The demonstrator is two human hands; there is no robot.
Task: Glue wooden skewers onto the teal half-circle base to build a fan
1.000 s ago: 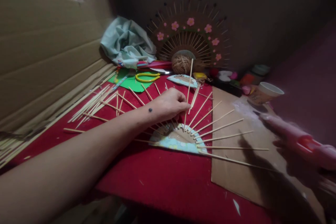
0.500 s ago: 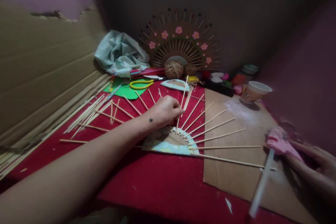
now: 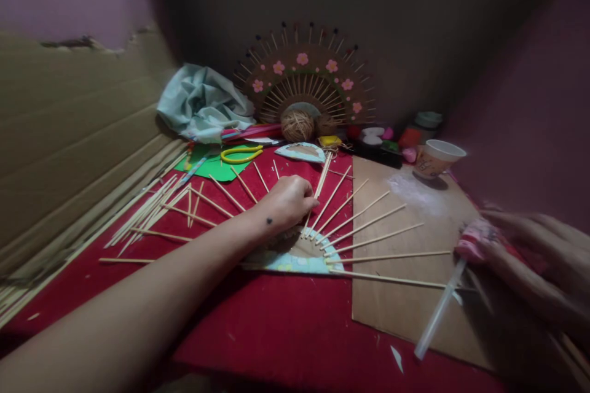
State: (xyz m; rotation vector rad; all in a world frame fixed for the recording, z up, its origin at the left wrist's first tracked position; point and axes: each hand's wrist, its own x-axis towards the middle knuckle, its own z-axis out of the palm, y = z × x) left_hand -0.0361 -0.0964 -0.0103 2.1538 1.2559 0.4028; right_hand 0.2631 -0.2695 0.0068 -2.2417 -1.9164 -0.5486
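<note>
My left hand (image 3: 288,202) reaches across the red cloth and pinches a thin wooden stick (image 3: 318,187) at the hub of a half-fan of sticks (image 3: 369,239) fanned out from a light-blue paper half-disc (image 3: 295,258). At the right edge my right hand (image 3: 530,264) grips a pink glue gun (image 3: 474,239); a white glue stick (image 3: 436,316) pokes out of its rear toward me. The gun rests over a brown cardboard sheet (image 3: 415,307), near the tips of the lowest sticks.
A finished fan with pink flowers (image 3: 304,77) leans on the back wall behind a twine ball (image 3: 295,125). Around it lie a crumpled cloth (image 3: 203,104), yellow-handled scissors (image 3: 239,153) on green paper, a paper cup (image 3: 436,158) and loose sticks (image 3: 161,209) beside cardboard panels (image 3: 69,135).
My left hand has lowered the upright stick toward the fan hub. My right hand has brought the glue gun lower and turned it, so the glue stick points toward me.
</note>
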